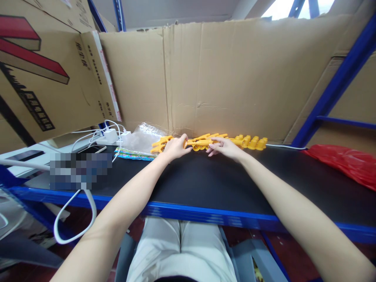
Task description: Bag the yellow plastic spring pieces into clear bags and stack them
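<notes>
Cardboard wall (235, 78) behind yellow parts (252, 142)
</notes>
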`<state>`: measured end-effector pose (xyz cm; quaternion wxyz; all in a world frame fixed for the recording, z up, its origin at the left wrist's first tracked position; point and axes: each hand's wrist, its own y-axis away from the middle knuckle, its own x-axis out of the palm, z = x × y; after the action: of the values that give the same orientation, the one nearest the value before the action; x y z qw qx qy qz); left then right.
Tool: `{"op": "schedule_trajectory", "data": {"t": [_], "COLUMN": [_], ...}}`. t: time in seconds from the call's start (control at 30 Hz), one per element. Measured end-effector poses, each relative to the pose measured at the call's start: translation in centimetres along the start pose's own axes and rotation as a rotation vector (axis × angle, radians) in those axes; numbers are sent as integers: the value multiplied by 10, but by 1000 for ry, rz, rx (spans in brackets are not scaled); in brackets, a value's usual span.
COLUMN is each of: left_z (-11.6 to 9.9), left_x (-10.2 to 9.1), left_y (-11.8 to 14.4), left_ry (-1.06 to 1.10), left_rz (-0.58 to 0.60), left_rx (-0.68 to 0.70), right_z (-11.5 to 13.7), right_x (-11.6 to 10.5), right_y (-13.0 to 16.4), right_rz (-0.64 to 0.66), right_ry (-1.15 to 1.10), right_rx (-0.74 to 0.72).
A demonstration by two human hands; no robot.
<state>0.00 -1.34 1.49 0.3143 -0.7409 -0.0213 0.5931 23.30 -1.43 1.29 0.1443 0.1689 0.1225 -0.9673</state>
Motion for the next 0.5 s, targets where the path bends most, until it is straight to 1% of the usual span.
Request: {"op": "schedule_trajectory", "data": {"t": [0.23, 0.37, 0.5], "left_z": [-5, -5, -3], "left_x": [-2, -2, 0], "left_y": [0, 0, 0], "left_ry": [-13, -16, -11], "left_rz": [12, 23, 16], "left_rx": [-13, -18, -5], "right_z": [4, 6, 6], "right_x": [2, 4, 2], "right_y": [1, 1, 1], "right_rz": [9, -20, 27], "right_ry": [-7, 14, 6], "right_rx": [7, 51, 48]}}
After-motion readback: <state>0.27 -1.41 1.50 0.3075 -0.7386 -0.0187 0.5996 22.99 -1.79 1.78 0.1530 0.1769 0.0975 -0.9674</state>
